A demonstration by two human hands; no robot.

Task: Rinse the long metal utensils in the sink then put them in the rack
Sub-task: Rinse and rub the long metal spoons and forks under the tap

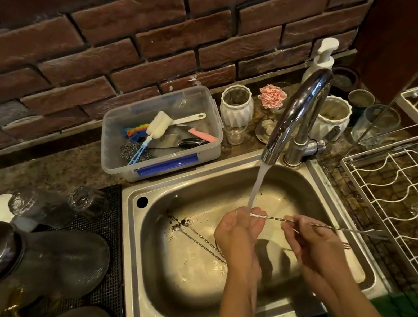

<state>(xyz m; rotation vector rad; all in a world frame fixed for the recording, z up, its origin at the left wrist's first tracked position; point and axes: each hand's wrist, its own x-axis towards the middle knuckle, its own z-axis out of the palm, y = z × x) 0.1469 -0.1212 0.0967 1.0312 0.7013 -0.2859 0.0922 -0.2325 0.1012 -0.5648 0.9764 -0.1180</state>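
Sink (141, 254): a steel basin, the landmark for all that follows; water runs into it.
Faucet (303, 111): a chrome curved spout rising from the sink's back right corner, its stream (256, 189) falling onto the hands.
Held utensil (323, 225): a long twisted metal stirrer with a small fork end, lying across the sink's right half, fork end out over the right rim, other end under the stream.
Left hand (238, 230): over the sink's middle, fingers curled round the utensil's wet end.
Right hand (311, 238): over the sink's right part, fingertips pinching the utensil's shaft midway.
Waiting utensils (203, 243): two more long twisted spoons lying on the sink floor, left of the hands.
Rack (417, 205): a white wire dish rack just right of the sink.
Plastic tub (164, 163): behind the sink, holding brushes and scourers.
Glassware (87, 202): upturned on a dark mat left of the sink.
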